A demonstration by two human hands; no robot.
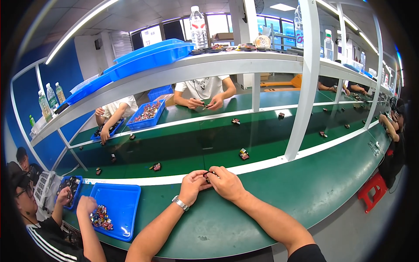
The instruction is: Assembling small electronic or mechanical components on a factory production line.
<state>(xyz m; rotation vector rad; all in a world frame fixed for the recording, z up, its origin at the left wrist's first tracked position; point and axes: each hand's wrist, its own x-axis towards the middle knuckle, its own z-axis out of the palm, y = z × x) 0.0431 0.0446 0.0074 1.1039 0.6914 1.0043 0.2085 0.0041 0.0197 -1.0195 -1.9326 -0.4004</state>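
Both of my hands meet over the near green tabletop [270, 198], close to its white rail. My left hand [192, 187], with a metal-banded watch [180, 203] at the wrist, has its fingers pinched together. Against it, my right hand [226, 183] is closed too. Between the fingertips is a small black piece [207, 174], mostly covered by the fingers, so its kind does not show. Just beyond the rail, a small pink-and-yellow component with dark wiring [243, 154] lies on the dark green belt [196, 166], and a similar one [155, 167] lies farther left.
A blue tray [133, 192] holding small colourful parts stands at my left, where a co-worker's hand [87, 204] reaches in. Across the belt, a blue bin [162, 114] of parts sits by other workers. A white post [301, 100] and overhead shelf [227, 65] rise ahead.
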